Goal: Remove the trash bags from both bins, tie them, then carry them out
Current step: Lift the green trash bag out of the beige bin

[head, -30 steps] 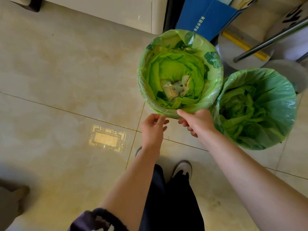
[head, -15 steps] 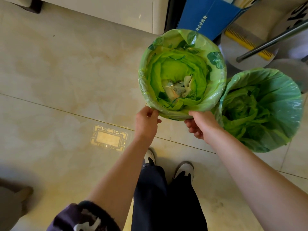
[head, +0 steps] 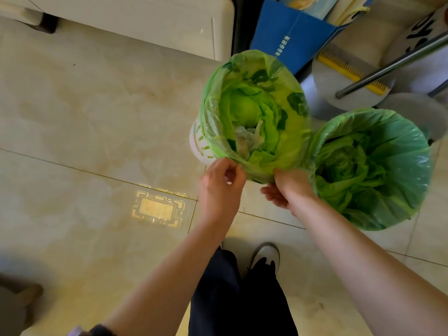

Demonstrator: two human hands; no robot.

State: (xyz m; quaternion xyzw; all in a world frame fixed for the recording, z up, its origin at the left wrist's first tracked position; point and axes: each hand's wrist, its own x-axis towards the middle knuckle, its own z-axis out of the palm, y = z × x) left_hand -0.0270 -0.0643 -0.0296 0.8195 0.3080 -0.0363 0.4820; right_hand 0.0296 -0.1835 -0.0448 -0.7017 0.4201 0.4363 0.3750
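Hands pinch the near rim of the left bag (head: 257,112), left hand (head: 221,187) and right hand (head: 288,190) clamped apart on it (white bin (head: 196,146) peeking out), so next comes lifting it free; right bag (head: 371,166) waits.

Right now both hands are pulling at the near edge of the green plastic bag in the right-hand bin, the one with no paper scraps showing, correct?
Not quite. The head view shows the left hand and right hand at the green plastic bag in the left-hand white bin, which holds paper scraps.
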